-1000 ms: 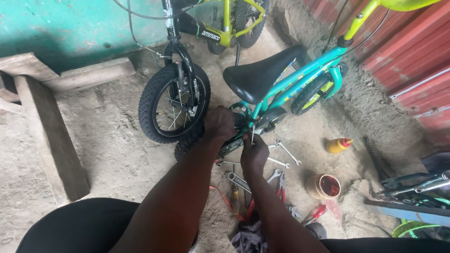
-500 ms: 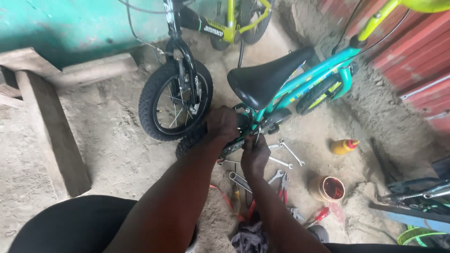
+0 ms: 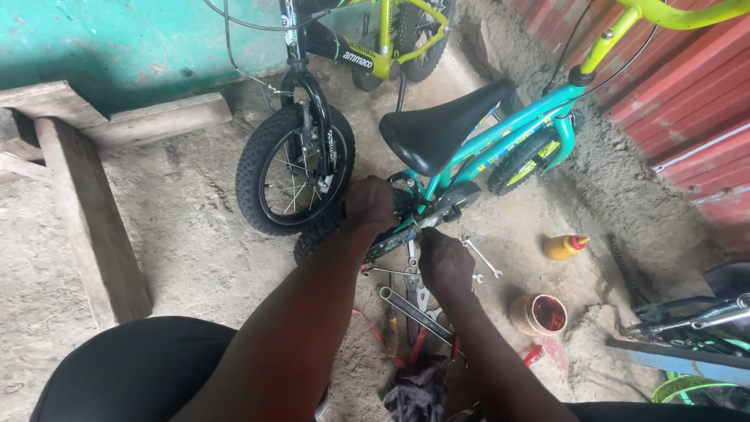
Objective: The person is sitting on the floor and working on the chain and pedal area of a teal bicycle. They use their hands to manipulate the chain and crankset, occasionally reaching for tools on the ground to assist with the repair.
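The left hand (image 3: pixel 369 205) is closed over the rear part of a small teal bicycle (image 3: pixel 500 137), fingers wrapped down around the frame just behind and below the black saddle (image 3: pixel 437 129), touching the knobby rear tyre (image 3: pixel 316 234) that shows beneath the wrist. The right hand (image 3: pixel 441 262) sits just beside it, lower and to the right, fingers curled together around a slim metal tool (image 3: pixel 412 252) held up against the dark chain guard (image 3: pixel 437 212); what kind of tool it is cannot be told. The teal bicycle stands on the sandy ground (image 3: pixel 180 234), its frame slanting up to the right toward a yellow-green stem (image 3: pixel 605 43). Under the right forearm lie scattered tools: an adjustable wrench (image 3: pixel 406 309), a spanner (image 3: pixel 475 254) and red-handled pliers (image 3: pixel 418 340), with a dark rag (image 3: pixel 414 395) nearer the body. To the right of these sit a yellow squeeze bottle with a red cap (image 3: pixel 564 246) and a round tin with red inside (image 3: pixel 539 314). Behind the left hand stands a second bicycle, black and yellow-green, its front wheel (image 3: pixel 293 172) close to the teal one. A wooden beam (image 3: pixel 90 223) lies at the left, below a teal wall (image 3: pixel 117 39).
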